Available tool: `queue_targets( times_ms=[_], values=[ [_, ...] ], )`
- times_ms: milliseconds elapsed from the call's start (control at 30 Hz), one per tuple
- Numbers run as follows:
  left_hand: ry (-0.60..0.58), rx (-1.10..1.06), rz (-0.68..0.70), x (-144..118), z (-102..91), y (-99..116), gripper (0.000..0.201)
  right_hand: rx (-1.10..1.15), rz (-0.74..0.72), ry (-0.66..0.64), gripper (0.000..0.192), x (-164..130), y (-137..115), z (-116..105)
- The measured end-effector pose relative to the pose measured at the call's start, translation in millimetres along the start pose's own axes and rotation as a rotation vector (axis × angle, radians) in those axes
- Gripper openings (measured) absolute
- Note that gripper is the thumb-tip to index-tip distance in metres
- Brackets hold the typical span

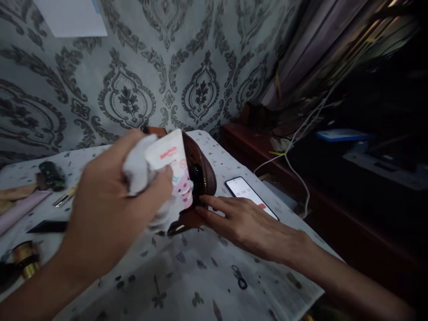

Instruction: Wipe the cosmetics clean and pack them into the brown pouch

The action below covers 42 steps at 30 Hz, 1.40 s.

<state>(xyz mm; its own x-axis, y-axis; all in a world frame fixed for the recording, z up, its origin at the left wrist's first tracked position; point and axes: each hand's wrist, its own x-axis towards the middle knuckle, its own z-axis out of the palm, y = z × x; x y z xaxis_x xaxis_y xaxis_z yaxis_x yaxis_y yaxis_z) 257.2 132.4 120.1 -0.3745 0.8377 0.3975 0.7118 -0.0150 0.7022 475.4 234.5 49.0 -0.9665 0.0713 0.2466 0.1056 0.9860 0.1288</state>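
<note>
Nearest the camera, the left hand (pixel 110 209) is raised above the bench (pixel 200 276), its fingers (pixel 160 178) clenched around one white pouch (pixel 172 165) and a bunched white cloth (pixel 138 171). The pouch is a flat packet with red lettering near its top and small pink and teal pictures lower down; it is tilted, its lower edge over the open mouth of one brown leather bag (pixel 203 171). The bag sits on the bench near the wall, rounded, with a zip showing at its front edge.

The right hand (pixel 244 223) lies flat on the bench just beside the bag, its fingers released and spread, fingertips touching the bag's lower edge.

One phone (pixel 250 196) lies face up just behind the right hand, its screen lit with a timer. The bench wears a pale cloth printed with small dark shapes. At the left edge lie one gold spool (pixel 25 258), one dark green object (pixel 51 174) and one pair of tweezers (pixel 63 198).
</note>
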Motion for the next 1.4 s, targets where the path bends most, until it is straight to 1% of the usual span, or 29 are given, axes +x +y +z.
queue_targets(
  times_ms=[33, 100, 167, 233, 367, 533, 633, 767, 933, 1033, 1133, 1233, 1400],
  values=[
    [0.001, 0.036, 0.092, 4.5, 6.2, 11.2, 0.011, 0.005, -0.001, -0.004, 0.028, -0.1, -0.2, -0.6],
    [-0.031, 0.104, 0.160, 11.0, 19.4, 23.0, 0.009, 0.010, 0.003, -0.012, 0.028, -0.2, -0.8, -1.8],
    [-0.083, 0.165, 0.148, 14.4, 30.1, 24.7, 0.011, 0.013, 0.006, -0.015, 0.027, -0.4, -1.4, -2.2],
    [-0.114, 0.204, 0.123, 15.4, 36.5, 22.5, 0.013, 0.016, 0.005, -0.022, 0.026, -0.9, -1.9, -1.8],
    [-0.134, 0.182, 0.107, 14.3, 39.1, 19.7, 0.018, 0.028, -0.001, -0.034, 0.025, -2.6, -1.9, 0.2],
    [-0.159, 0.134, 0.106, 10.6, 40.7, 17.0, 0.017, 0.029, -0.025, -0.035, 0.025, -3.4, -1.1, 0.1],
    [-0.187, 0.149, 0.107, 7.8, 46.8, 12.1, 0.012, 0.036, -0.038, -0.026, 0.025, -2.6, -1.5, -1.6],
    [-0.238, 0.182, 0.072, 5.8, 56.4, 7.0, 0.013, 0.064, -0.030, -0.032, 0.025, -1.9, -2.7, -3.0],
    [-0.272, 0.273, 0.087, 8.8, 61.4, 8.5, 0.011, 0.095, -0.007, -0.012, 0.025, -3.7, -4.3, 0.6],
    [-0.329, 0.371, 0.097, 11.5, 65.5, 12.4, 0.012, 0.107, 0.004, 0.023, 0.027, -4.5, -4.6, 3.8],
    [-0.385, 0.463, 0.077, 13.4, 72.5, 15.3, 0.012, 0.116, 0.014, 0.019, 0.029, -4.4, -4.3, 5.6],
    [-0.419, 0.493, 0.064, 15.4, 79.3, 13.5, 0.015, 0.128, 0.021, 0.003, 0.028, -4.2, -3.9, 6.1],
    [-0.484, 0.525, 0.105, 20.3, 85.7, 7.0, 0.015, 0.138, 0.031, -0.004, 0.026, -3.9, -4.2, 4.7]
  ],
)
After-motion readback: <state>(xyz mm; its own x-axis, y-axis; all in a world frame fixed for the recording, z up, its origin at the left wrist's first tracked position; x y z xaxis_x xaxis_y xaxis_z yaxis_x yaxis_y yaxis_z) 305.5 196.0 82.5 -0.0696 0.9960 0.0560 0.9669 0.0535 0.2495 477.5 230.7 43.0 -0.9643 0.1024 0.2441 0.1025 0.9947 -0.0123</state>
